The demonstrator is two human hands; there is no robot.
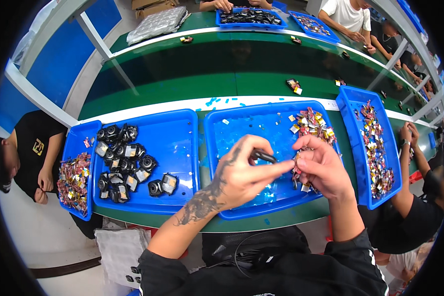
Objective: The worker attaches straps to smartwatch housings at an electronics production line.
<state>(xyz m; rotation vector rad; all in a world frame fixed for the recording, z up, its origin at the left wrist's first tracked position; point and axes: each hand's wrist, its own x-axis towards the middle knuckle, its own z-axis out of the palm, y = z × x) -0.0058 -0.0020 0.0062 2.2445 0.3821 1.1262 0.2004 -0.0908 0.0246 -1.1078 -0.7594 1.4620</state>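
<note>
The left hand (246, 170) grips a black tool (265, 157); the right hand (326, 170) pinches a small part (297, 158). Loose parts (313, 121) lie heaped beyond, so work seems unfinished.

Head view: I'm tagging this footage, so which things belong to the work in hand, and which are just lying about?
Likely in the work: black object in the left hand; right hand; small parts in the middle blue tray.

Apparently just lying about: blue scraps on the white ledge; pale packing sheets on the far table.
</note>
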